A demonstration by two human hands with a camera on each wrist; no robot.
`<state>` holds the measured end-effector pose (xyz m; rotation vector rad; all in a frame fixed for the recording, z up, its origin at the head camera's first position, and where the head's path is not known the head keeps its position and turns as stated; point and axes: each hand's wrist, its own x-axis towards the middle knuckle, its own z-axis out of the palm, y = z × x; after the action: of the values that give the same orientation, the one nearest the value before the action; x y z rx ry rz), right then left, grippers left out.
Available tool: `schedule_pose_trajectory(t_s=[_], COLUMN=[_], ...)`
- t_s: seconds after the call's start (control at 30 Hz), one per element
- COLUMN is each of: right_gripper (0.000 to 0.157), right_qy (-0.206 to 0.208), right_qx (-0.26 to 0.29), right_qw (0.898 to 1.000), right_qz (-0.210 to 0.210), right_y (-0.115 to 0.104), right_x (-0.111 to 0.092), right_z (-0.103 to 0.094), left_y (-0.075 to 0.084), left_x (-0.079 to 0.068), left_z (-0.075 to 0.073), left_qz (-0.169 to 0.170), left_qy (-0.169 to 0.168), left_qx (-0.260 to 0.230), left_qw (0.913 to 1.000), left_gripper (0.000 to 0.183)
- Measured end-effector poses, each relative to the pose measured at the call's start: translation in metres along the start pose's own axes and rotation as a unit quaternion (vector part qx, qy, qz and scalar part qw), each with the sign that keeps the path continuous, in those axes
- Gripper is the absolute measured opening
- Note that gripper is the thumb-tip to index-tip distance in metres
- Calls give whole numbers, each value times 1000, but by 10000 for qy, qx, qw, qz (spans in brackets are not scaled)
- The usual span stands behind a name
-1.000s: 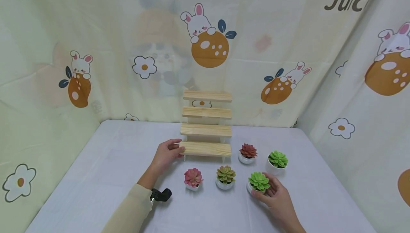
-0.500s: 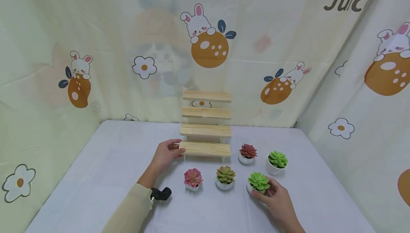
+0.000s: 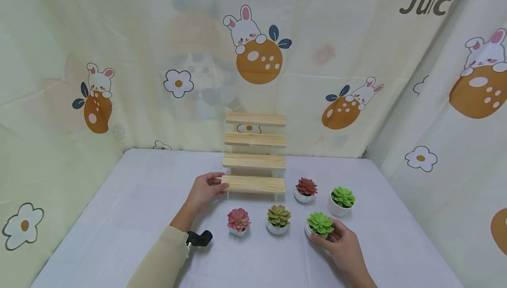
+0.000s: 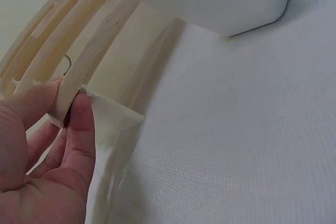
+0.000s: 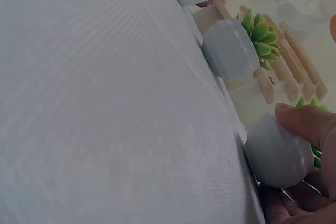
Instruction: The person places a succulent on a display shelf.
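At the back centre of the table stands a four-tier wooden shelf [image 3: 253, 184] with pale planks. My left hand [image 3: 206, 192] pinches the left end of its lowest plank, thumb on one face and fingers on the other, as the left wrist view shows. On the right, my right hand [image 3: 343, 241] grips a bright green potted succulent [image 3: 321, 223] by its white pot [image 5: 278, 150], which sits on the table. Left of it stand an olive-green succulent [image 3: 279, 216] and a pink succulent [image 3: 239, 219], each in a white pot.
Behind the gripped pot are a dark red succulent [image 3: 306, 186] and another bright green succulent [image 3: 343, 197]. A white cloth covers the table [image 3: 138, 204]. Printed curtains [image 3: 309, 81] hang at the back and both sides. A black wrist camera [image 3: 200, 238] sits on the left wrist.
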<state>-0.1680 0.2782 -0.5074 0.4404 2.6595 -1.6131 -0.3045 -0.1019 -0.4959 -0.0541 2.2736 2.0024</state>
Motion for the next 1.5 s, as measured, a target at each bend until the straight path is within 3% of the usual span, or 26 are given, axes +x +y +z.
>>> schedule_pose_trajectory(t_s=[0.6, 1.03, 1.5], right_gripper=[80, 79, 78], right_qy=[-43, -141, -239], right_qx=[218, 843, 808], right_qw=[9987, 9935, 9907], right_qz=[-455, -747, -1070], right_y=[-17, -33, -49], right_x=[6, 17, 33], right_z=[6, 10, 16], left_y=[-3, -2, -2], left_x=[5, 4, 5], left_z=[2, 3, 3], left_qz=[36, 0, -20], left_qy=[-23, 2, 28], left_qx=[-191, -223, -205], left_qw=[9998, 9998, 9998], left_gripper=[46, 46, 45])
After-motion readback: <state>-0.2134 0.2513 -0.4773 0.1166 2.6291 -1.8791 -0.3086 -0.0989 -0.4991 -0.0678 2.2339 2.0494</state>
